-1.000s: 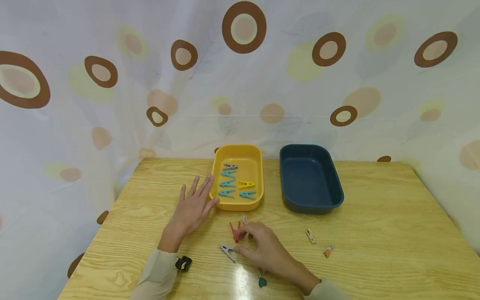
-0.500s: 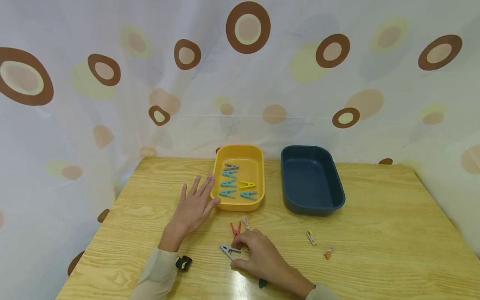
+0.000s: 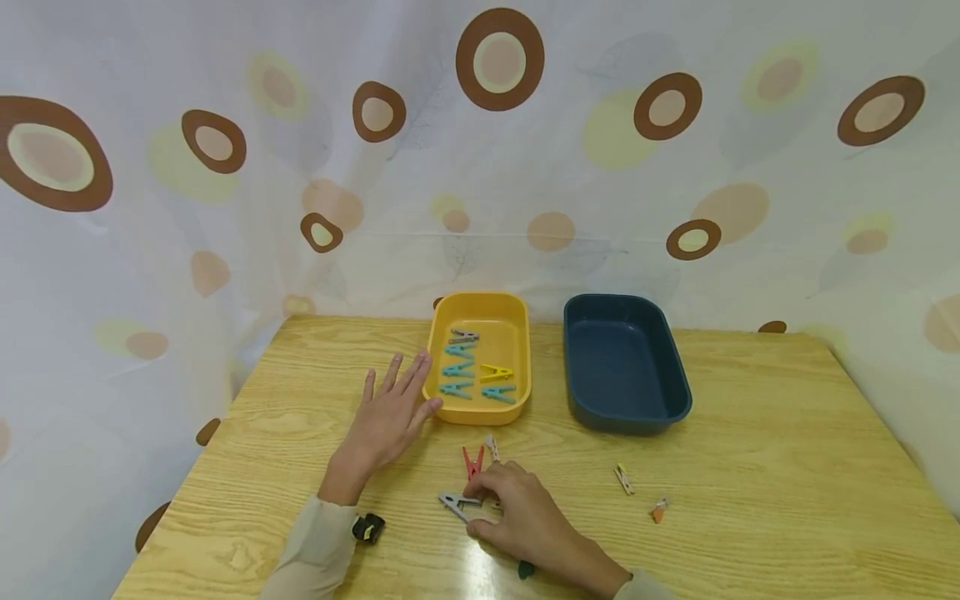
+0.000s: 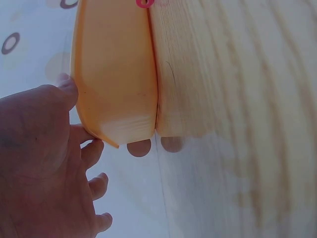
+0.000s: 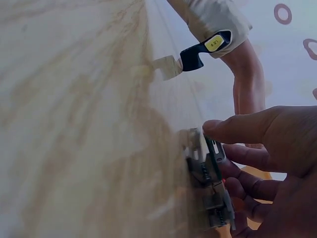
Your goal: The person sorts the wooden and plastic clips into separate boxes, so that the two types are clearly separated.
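Note:
My left hand (image 3: 386,421) rests with its fingers spread and straight along the left rim of the yellow tray (image 3: 480,415); the left wrist view shows thumb and fingers at that rim. Inside lie several light blue clothespins (image 3: 457,369), a yellow one (image 3: 496,372) and a grey one (image 3: 464,336). My right hand (image 3: 517,508) holds a larger grey clothespin (image 3: 453,502) on the table, between thumb and index finger; its far end is partly hidden. Just beyond those fingers lie a red clothespin (image 3: 473,461) and a small pale one (image 3: 492,447).
A dark blue tray (image 3: 626,421) stands right of the yellow one. Two small clothespins, one yellow-tipped (image 3: 624,479) and one with orange (image 3: 658,511), lie on the table's right side. A dark green piece (image 3: 526,570) shows beneath the right wrist. A black device (image 3: 367,527) sits by the left cuff.
My right hand has moved slightly down and left, from beside the red clothespin onto the grey one, its fingers closing about it. The left hand stays at the tray.

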Demonstrator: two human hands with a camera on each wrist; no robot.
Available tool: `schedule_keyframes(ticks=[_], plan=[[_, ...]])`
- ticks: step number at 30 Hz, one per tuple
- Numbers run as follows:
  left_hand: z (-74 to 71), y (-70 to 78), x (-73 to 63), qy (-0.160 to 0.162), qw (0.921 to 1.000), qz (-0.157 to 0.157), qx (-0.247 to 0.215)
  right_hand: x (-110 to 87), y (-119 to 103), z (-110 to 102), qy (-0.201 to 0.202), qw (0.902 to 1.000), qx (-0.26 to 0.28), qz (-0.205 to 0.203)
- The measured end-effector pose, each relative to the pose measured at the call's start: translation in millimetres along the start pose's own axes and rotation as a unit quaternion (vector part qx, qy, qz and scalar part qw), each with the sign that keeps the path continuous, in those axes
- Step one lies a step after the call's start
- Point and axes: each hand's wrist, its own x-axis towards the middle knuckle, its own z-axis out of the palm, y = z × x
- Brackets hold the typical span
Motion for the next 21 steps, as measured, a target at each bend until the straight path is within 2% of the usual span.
schedule_keyframes(ticks=[6,16,21], plan=[[-0.4,0.9,0.3,-0.002,1.0,-0.002,0.004,-0.6,-3.1,-10.6,0.004,0.9995,0.03,0.003],[1.2,0.7,0.6,0.007,1.0,0.002,0.003,1.1,-2.8,-27.6,0.053,0.9967,0.053,-0.032],[1.8,-0.4,0.5,0.008,0.9999,0.005,0.006,2.3,-0.6,-34.6,0.07,0.9959,0.049,-0.03]])
